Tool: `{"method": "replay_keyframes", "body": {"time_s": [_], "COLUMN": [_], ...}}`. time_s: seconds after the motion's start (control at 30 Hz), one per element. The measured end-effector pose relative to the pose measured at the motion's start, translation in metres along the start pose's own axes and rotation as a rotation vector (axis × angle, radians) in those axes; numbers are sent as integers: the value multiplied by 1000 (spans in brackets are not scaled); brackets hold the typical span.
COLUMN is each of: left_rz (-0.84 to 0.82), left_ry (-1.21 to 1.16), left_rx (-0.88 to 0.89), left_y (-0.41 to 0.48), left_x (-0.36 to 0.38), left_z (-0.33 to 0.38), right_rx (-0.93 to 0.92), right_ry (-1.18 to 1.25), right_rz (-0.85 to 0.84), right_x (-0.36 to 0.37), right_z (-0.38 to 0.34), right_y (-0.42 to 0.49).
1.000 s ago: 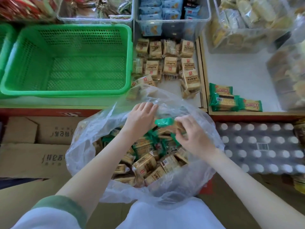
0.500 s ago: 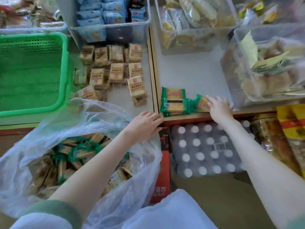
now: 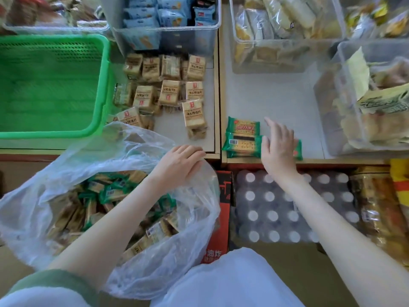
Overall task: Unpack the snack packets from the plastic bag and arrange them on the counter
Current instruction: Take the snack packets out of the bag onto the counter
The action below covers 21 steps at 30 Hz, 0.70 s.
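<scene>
A clear plastic bag (image 3: 66, 165) full of green and tan snack packets (image 3: 110, 193) sits low at the left. My left hand (image 3: 179, 165) rests on the bag's right rim, its fingers curled over the plastic. On the white counter (image 3: 276, 100), green snack packets (image 3: 242, 138) lie stacked near the front edge. My right hand (image 3: 277, 147) lies flat with straight fingers on a green packet (image 3: 298, 149) just right of that stack, hiding most of it.
Several tan packets (image 3: 168, 91) lie on the left counter section beside a green basket (image 3: 53, 85). Clear bins of snacks (image 3: 285, 32) stand at the back and right (image 3: 365, 103). A shrink-wrapped bottle pack (image 3: 287, 207) and cartons sit below the counter.
My right hand lifted a green packet out of the bag and carried it right to the counter beside the stack. My left hand shifted to the bag's right rim. The view panned right.
</scene>
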<state>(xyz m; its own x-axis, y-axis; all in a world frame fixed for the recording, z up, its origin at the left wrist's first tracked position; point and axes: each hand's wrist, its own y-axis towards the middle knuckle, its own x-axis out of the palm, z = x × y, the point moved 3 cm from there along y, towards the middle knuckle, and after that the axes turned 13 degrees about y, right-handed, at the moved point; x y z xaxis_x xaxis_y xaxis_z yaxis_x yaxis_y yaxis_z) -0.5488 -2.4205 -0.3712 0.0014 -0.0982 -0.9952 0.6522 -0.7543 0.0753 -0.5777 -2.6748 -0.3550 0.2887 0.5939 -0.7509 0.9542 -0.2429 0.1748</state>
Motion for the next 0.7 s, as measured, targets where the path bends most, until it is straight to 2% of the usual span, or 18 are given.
{"method": "replay_keyframes", "body": {"time_s": [0.1, 0.27, 0.37, 0.47, 0.57, 0.63, 0.7], "left_rz": [75, 82, 17, -41, -85, -104, -138], "left_ry": [43, 125, 158, 194, 235, 258, 277], "left_rx": [-69, -139, -150, -188, -196, -196, -207], "left_y": [-36, -120, -171, -212, -240, -252, -257], "left_x": [-7, -7, 1, 7, 10, 9, 7], "left_z": [-25, -70, -92, -112, -121, -126, -131], "right_rx": [-239, -551, -606, -672, -698, -712, -691], "right_ry": [122, 177, 118, 11, -223, -336, -318], "right_rz": [-66, -319, -547, -847, -1112, -1169, -1175], "right_x": [30, 105, 157, 197, 223, 229, 227], "right_z": [-73, -173, -201, -219, -229, -235, -243], "right_y": [-24, -84, -120, -149, -168, -171, -165]}}
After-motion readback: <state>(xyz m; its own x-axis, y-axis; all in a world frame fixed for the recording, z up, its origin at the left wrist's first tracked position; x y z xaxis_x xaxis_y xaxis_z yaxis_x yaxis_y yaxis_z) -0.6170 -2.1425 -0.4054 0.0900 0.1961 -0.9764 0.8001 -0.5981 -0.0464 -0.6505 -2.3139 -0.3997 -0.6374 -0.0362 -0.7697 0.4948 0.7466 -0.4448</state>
